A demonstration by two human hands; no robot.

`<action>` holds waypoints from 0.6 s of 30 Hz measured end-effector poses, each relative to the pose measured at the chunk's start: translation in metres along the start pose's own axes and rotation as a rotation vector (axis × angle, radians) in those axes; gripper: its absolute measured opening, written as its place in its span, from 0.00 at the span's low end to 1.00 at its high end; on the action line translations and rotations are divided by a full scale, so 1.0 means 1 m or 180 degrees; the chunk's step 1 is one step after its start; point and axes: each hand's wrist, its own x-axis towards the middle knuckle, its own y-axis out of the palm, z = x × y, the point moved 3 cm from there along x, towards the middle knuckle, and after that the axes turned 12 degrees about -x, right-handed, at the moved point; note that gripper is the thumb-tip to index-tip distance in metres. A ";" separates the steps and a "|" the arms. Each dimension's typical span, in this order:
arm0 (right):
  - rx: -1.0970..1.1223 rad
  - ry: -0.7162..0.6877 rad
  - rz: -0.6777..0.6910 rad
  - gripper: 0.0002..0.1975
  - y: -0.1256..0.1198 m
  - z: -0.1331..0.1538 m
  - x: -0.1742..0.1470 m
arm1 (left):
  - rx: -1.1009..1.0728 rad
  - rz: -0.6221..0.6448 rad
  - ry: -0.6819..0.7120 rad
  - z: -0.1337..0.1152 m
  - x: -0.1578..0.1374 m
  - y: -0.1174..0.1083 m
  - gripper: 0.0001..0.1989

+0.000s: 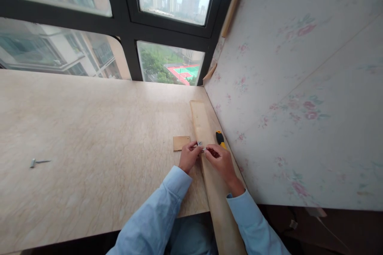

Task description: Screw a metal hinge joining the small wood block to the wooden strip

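Left hand [189, 157]: thumb and index finger pinch a small metal bracket [200, 143] over the left edge of the wooden board [220, 191]; the bracket shows just beyond the index fingertip, above the thumb. Right hand [221, 162]: thumb and fingers drawn together at a slender metal piece [204, 150], which projects leftward from the fingertips, just below the bracket; too small to identify, and contact with the bracket cannot be told. Screwdriver [220, 138], black-and-yellow handle, lies beyond the right hand, near the wall [293, 87]. Square tan piece [180, 143] rests on the countertop [104, 139], just beyond the left hand.
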 end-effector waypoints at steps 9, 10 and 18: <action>-0.0433 -0.0250 0.0036 0.07 0.006 -0.006 -0.004 | -0.0007 0.0029 -0.0019 0.001 0.000 0.001 0.14; -0.0454 -0.0253 0.0035 0.07 0.006 -0.005 -0.004 | -0.0001 0.0021 -0.0024 0.001 0.000 0.001 0.14; -0.0532 -0.0301 0.0058 0.08 0.006 -0.004 -0.004 | -0.0191 -0.0038 -0.0095 0.001 -0.001 0.003 0.15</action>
